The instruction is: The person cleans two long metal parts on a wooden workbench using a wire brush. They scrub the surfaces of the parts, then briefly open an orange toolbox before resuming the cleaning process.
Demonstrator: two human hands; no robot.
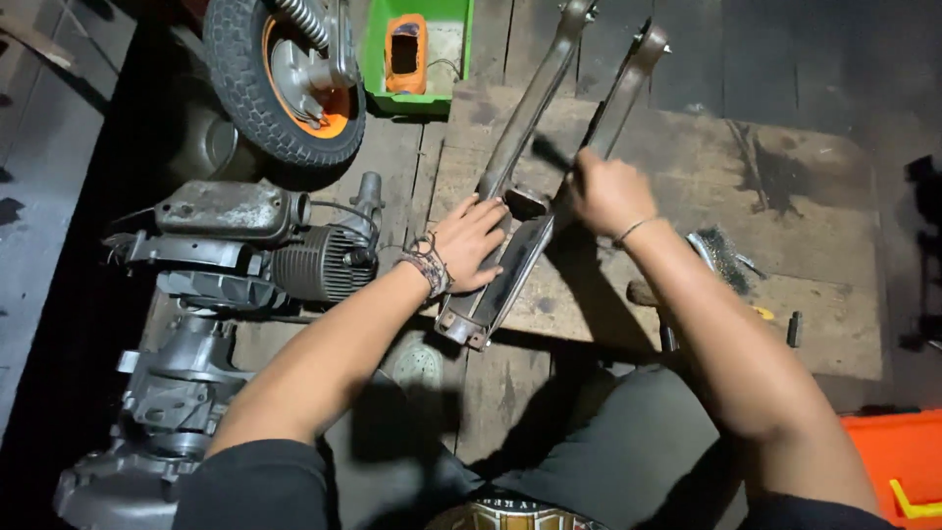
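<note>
Swingarm dull grey metal (grimy); bench rough stained wood; tyre knobbly matt rubber.

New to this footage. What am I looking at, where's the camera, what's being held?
There is no machine here: a camera worn on a person's head looks down at their own two bare hands. They sit at a worn wooden board laid on a plank floor. The left hand, with bracelets at the wrist, presses flat on a forked metal frame part, two long arms joined at a base. The right hand grips a dark-handled tool against that part; its working end is hidden. To the left lie a small finned engine and a tyred wheel with an orange rim. A green bin sits at the top, and a wire brush on the right.
</note>
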